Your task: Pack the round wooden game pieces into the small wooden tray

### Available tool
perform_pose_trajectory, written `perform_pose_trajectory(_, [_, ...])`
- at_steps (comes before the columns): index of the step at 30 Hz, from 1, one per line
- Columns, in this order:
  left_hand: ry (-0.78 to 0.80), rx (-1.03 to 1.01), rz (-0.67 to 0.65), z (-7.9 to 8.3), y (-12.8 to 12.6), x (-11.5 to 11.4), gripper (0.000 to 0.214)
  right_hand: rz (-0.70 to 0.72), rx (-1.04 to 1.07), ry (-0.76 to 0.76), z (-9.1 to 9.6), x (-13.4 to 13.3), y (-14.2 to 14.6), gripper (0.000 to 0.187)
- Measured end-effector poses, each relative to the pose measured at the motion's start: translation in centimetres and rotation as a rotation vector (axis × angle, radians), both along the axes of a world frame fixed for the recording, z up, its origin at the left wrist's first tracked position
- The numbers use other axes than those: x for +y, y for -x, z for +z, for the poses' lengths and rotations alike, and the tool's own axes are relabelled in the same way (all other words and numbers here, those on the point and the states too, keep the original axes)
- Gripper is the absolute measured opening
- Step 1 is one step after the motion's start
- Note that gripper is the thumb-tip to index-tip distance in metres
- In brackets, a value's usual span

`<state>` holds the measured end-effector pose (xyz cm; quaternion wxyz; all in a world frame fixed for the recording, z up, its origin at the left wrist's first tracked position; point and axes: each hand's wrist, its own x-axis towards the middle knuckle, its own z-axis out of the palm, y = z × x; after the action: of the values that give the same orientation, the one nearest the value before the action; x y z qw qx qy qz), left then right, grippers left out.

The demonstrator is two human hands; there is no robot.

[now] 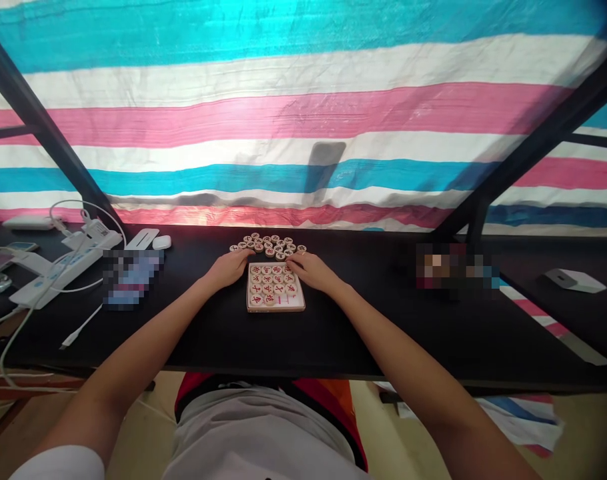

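Observation:
A shallow square box (276,309) lies on the black table in front of me. Round wooden Chinese chess pieces with red characters (267,280) sit in it in rows, and a pale patch of its floor shows at the lower right. Behind the box, loose chess pieces with dark characters (267,241) are spread in a cluster. My left hand (227,269) rests at the box's upper left, fingers extended toward the loose pieces. At the upper right corner is my right hand (311,271), its fingers stretched between box and cluster. Neither hand visibly holds a piece; the fingertips are small and partly hidden.
On the left lie a white power strip (66,270) with plugs and cables, a white earbud case (162,242) and a blurred-out item (133,280). Another blurred item (456,270) and a white-grey device (574,281) are at right. A striped tarp (283,113) hangs behind.

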<state>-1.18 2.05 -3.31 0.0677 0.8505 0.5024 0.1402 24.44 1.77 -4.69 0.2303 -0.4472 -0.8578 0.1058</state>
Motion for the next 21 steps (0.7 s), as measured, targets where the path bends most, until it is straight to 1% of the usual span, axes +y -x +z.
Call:
perform_pose_trajectory(3, [-0.007, 0.097, 0.058, -0.2, -0.1, 1.0, 0.046, -0.007, -0.008, 0.018, 0.2, 0.0, -0.1, 0.027])
perform_pose_trajectory(6, [-0.005, 0.226, 0.065, -0.4, -0.6, 1.6, 0.051, -0.015, 0.001, 0.023, 0.2, 0.1, -0.1, 0.026])
perform_pose_trajectory(8, [-0.009, 0.266, 0.063, -0.5, -0.8, 1.8, 0.05, -0.015, 0.005, 0.024, 0.2, 0.1, -0.1, 0.026])
perform_pose_trajectory(13, [-0.03, 0.222, 0.06, -0.5, -0.4, 1.0, 0.041, -0.02, 0.002, 0.032, 0.2, 0.2, -0.2, 0.025])
perform_pose_trajectory(18, [-0.052, 0.207, 0.041, 0.6, 0.5, -0.7, 0.024, -0.03, -0.003, 0.039, 0.3, 0.1, -0.3, 0.026])
perform_pose_trajectory(21, [-0.029, 0.206, 0.025, 1.3, 0.7, -1.0, 0.016, -0.033, 0.001, 0.037, 0.3, 0.1, -0.3, 0.026])
